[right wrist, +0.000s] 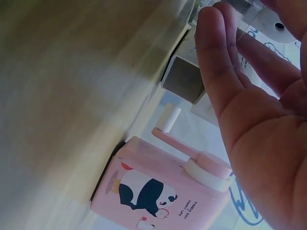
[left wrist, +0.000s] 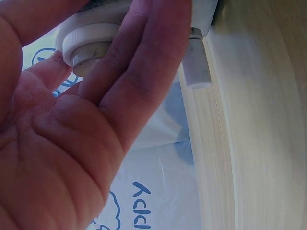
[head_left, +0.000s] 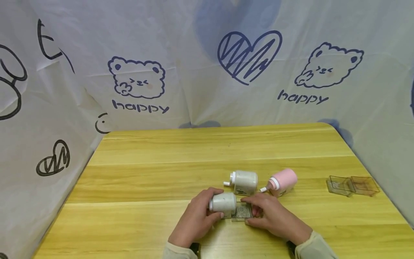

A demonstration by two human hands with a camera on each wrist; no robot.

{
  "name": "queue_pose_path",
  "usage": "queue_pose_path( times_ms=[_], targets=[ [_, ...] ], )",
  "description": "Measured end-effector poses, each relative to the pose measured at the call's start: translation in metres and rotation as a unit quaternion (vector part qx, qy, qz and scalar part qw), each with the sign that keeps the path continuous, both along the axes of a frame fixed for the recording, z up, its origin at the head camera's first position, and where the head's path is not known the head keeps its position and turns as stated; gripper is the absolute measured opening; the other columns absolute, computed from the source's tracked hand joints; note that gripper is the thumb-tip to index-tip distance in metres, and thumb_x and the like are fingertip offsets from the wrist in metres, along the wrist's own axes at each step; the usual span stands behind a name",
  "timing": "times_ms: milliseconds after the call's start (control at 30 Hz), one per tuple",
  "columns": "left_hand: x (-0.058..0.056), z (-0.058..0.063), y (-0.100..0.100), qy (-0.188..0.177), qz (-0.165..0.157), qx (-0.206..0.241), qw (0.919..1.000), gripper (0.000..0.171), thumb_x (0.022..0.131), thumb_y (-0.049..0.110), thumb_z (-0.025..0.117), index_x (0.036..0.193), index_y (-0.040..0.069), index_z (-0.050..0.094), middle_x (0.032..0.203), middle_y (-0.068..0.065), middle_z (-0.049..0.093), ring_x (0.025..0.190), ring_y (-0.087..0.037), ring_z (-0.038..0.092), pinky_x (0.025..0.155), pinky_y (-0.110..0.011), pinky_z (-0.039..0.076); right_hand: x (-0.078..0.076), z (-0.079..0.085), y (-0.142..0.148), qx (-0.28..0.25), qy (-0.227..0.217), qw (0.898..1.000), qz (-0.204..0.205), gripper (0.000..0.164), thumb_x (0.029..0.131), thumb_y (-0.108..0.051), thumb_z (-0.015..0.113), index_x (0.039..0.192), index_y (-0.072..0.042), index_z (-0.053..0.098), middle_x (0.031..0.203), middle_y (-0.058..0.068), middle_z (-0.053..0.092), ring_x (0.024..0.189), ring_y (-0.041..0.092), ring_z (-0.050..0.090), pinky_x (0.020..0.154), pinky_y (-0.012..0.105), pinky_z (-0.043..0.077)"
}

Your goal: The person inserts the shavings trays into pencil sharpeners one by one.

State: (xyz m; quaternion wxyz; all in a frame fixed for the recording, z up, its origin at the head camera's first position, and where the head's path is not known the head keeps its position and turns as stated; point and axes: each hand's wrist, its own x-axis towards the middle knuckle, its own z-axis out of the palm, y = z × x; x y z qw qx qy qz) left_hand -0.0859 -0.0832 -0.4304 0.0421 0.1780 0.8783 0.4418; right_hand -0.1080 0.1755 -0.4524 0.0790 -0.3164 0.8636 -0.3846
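My left hand [head_left: 197, 219] grips a light grey hand-crank pencil sharpener [head_left: 224, 202], thumb low on the near side and fingers round the far side. Its white collar [left wrist: 91, 38] shows behind the fingers in the left wrist view. Right at its side, my right hand [head_left: 275, 217] pinches a clear shavings drawer [head_left: 242, 211] between thumb and fingers, low over the table. A second grey sharpener [head_left: 245, 180] stands just behind, crank to the left. Beside it is a pink sharpener [head_left: 284, 180] with a panda print [right wrist: 146, 191]; its crank also points left.
Two more clear drawers, one greyish [head_left: 340, 185] and one brownish-pink [head_left: 365, 185], sit side by side near the right table edge. The wood-grain table [head_left: 145, 172] is backed by a white cloth [head_left: 194, 90] with drawn bears and hearts.
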Motion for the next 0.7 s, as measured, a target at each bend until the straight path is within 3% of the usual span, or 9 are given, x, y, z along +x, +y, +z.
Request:
queue_pose_path(
  times_ms=[233, 700],
  targets=[
    [0.0002, -0.0002, -0.0004, 0.001, 0.001, 0.002, 1.0, 0.05, 0.083, 0.016, 0.072, 0.129, 0.019, 0.053, 0.113, 0.001, 0.057, 0.093, -0.013, 0.054, 0.08, -0.031, 0.047, 0.0013, 0.0049, -0.0008, 0.002, -0.008, 1.0, -0.001, 0.057, 0.083, -0.034, 0.073, 0.128, -0.004, 0.057, 0.092, -0.003, 0.055, 0.078, 0.008, 0.05, 0.067, 0.028, 0.047],
    [0.0001, -0.0011, -0.0006, 0.005, 0.0, -0.001, 1.0, 0.05, 0.083, 0.017, 0.073, 0.129, 0.019, 0.053, 0.115, 0.001, 0.057, 0.095, -0.014, 0.054, 0.082, -0.033, 0.047, 0.0033, 0.0017, -0.0005, 0.016, 0.011, 1.0, 0.001, 0.055, 0.084, -0.03, 0.072, 0.13, -0.005, 0.057, 0.095, -0.003, 0.053, 0.079, 0.009, 0.049, 0.068, 0.027, 0.046]
  ],
)
